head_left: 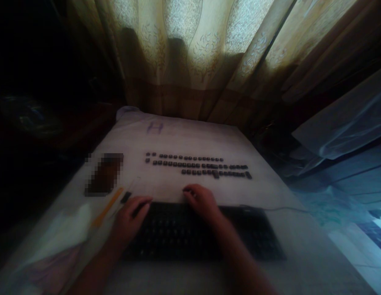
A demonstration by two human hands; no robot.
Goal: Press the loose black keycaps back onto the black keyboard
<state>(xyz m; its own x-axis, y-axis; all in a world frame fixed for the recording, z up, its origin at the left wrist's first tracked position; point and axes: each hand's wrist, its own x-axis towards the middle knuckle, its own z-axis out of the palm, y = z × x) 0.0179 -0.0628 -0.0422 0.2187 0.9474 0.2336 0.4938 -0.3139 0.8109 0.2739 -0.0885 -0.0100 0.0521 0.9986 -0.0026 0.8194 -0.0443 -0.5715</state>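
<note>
Head: black rectangular keyboard (pixel 175 235), lower centre
Small black keycaps (pixel 180 164): centre; keep rows ordered
Left hand (pixel 129 217): keyboard's left, grip unclear
Right hand (pixel 204 203): keyboard's top edge, grip unclear

The left hand (pixel 132 211) and right hand (pixel 202 201) are held apart, fingers bent, both forearms (pixel 236 248) extended from the worktop's (pixel 175 278) near edge.

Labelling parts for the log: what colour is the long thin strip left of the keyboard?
Orange; it shows best in the head view.
</note>
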